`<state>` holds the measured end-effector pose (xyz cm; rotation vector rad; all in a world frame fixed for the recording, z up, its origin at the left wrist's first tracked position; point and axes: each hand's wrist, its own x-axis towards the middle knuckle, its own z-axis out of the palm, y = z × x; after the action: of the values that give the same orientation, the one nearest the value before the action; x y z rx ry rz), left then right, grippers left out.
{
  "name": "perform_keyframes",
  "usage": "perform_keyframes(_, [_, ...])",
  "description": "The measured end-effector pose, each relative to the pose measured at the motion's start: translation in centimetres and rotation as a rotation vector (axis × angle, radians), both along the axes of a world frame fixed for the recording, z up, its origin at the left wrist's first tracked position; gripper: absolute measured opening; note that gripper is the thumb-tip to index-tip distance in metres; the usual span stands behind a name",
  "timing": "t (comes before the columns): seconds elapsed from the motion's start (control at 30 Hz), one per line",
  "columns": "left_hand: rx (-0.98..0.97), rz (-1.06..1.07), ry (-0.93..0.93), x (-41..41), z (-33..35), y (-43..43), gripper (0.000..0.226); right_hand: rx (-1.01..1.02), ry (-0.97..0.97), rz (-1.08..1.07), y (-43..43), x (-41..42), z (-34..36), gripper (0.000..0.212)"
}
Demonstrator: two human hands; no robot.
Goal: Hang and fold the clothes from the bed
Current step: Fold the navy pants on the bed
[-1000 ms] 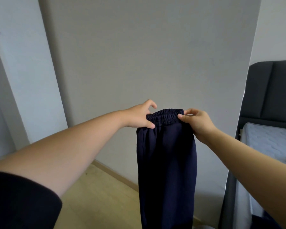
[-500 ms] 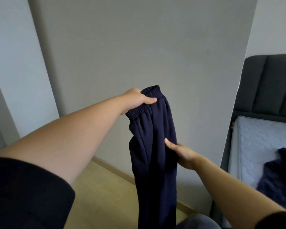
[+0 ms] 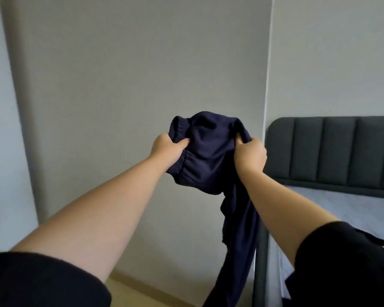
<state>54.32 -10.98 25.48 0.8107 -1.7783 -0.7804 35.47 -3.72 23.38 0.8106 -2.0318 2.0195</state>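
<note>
Navy sweatpants (image 3: pixel 208 156) are held up in the air before a grey wall. My left hand (image 3: pixel 167 147) grips the elastic waistband at its left side. My right hand (image 3: pixel 251 155) grips a bunch of the fabric lower down the legs, lifted level with the waistband. The cloth sags in a fold between the two hands. The rest of the legs hang down under my right forearm, and their ends are out of view.
A bed (image 3: pixel 353 204) with a dark padded headboard (image 3: pixel 333 149) and a bare grey mattress stands at the right. Its dark frame post (image 3: pixel 261 262) is just behind the hanging legs. Light wood floor (image 3: pixel 129 293) shows below.
My right hand has taken hold of the trouser legs and raised them level with the waistband, folding the sweatpants over. The view has turned right, toward the bed.
</note>
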Motion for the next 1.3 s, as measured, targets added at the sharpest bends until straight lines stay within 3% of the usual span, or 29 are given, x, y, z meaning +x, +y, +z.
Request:
perform_keyframes(0.2, [0.018,-0.189,0.100,-7.5,3.1,7.7,0.018,0.067,0.315,-0.294,9.3,-4.5,7.9,0.031])
perform_keyframes(0.5, [0.241,-0.768,0.121,-21.8,2.6,20.6,0.034,0.412,0.789,-0.812,25.3,-13.9,13.6,0.016])
perform_keyframes(0.6, [0.309,-0.798,0.128,-24.1,0.9,21.5,0.034,0.544,0.957,-0.838,26.2,-16.0,13.0,0.016])
perform_keyframes(0.67, [0.315,-0.705,0.108,-24.4,-1.1,20.0,0.029,0.650,1.007,-0.717,24.6,-17.0,11.3,0.023])
perform_keyframes(0.73, [0.328,-0.591,0.052,-23.9,-3.9,17.3,0.018,0.766,0.940,-0.513,21.7,-17.9,8.5,0.027])
perform_keyframes(0.8, [0.354,-0.483,-0.038,-22.7,-7.7,13.8,0.008,0.840,0.695,-0.209,18.5,-19.1,4.5,0.032])
perform_keyframes(0.87, [0.389,-0.404,-0.135,-21.4,-12.2,10.1,0.013,0.973,0.437,0.011,15.6,-20.7,-1.3,0.034])
perform_keyframes(1.0, [0.488,-0.255,-0.358,-19.3,-22.6,4.3,0.013,1.186,0.359,-0.111,10.8,-21.7,-16.5,0.054])
perform_keyframes(1.13, [0.547,-0.206,-0.628,-18.8,-32.9,1.9,0.013,1.157,0.346,-0.095,9.2,-18.6,-30.1,0.045])
perform_keyframes(1.3, [0.591,0.018,-0.655,-17.6,-40.1,-1.6,0.016,1.240,0.314,-0.045,11.4,-14.9,-43.4,0.045])
